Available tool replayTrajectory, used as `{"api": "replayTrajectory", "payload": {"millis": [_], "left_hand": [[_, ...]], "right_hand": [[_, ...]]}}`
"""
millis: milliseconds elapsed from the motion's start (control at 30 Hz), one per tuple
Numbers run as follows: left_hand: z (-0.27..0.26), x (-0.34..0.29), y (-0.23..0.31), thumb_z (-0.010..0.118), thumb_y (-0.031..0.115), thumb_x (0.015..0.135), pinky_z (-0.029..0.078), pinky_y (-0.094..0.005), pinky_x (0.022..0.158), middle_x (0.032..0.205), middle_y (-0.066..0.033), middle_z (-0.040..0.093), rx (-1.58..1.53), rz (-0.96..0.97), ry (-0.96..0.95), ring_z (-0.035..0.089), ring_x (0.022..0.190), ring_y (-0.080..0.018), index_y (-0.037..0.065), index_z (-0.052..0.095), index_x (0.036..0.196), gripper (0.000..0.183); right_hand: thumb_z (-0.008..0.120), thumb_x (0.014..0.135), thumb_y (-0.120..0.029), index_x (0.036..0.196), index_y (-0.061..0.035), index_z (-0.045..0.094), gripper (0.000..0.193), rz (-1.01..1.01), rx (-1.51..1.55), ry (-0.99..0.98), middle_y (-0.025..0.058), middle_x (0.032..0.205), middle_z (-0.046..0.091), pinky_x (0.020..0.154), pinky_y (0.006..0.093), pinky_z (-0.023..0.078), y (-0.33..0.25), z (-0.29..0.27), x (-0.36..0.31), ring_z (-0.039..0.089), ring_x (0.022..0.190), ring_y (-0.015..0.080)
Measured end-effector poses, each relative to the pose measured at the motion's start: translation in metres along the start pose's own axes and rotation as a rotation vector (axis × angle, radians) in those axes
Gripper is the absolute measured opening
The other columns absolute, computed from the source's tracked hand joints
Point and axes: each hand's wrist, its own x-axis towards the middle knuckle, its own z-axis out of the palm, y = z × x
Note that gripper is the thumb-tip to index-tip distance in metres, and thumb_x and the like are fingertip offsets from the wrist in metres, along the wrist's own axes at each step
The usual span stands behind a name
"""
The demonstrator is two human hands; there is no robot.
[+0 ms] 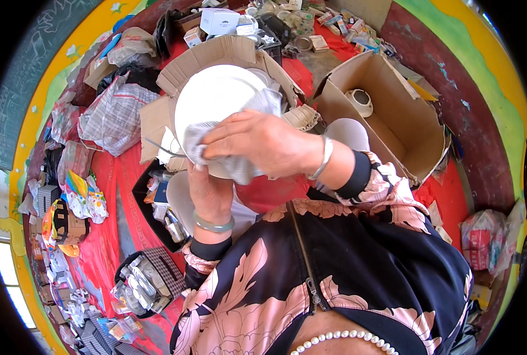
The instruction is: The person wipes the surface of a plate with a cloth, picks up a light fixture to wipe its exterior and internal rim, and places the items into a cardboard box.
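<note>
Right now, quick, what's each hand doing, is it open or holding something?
Left hand: holding the big white round object at its lower edge.
Right hand: holding a crumpled grey cloth against it.

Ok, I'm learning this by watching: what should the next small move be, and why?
Probably slide the right hand with its grey cloth toward the upper left of the white disc, since the cloth lies only over its lower right part and the left hand holds the lower edge.
</note>
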Motion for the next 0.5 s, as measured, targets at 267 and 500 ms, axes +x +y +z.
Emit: {"api": "replayTrajectory", "payload": {"millis": [267,500], "left_hand": [[0.002,-0.003,0.009,0.071,0.038,0.077,0.040,-0.0412,0.100,0.130,-0.0087,0.047,-0.038,-0.032,0.021,0.047,0.119,-0.0251,0.003,0.035,0.135,0.076],[0.007,-0.004,0.000,0.073,0.035,0.075,0.038,-0.0395,0.101,0.131,-0.0064,0.046,0.021,-0.060,-0.067,0.046,0.120,-0.0229,0.005,0.038,0.134,0.075]], "right_hand": [[0.044,0.078,0.010,0.104,-0.0011,0.064,0.035,0.421,0.237,0.539,0.0139,0.096,0.064,0.080,0.0274,0.048,0.033,-0.040,-0.008,0.062,0.087,0.0201],[0.046,0.071,0.012,0.109,-0.0031,0.062,0.044,-0.056,-0.167,0.373,0.0142,0.114,0.061,0.093,0.0397,0.043,0.024,-0.013,0.015,0.054,0.111,0.0311]]}}
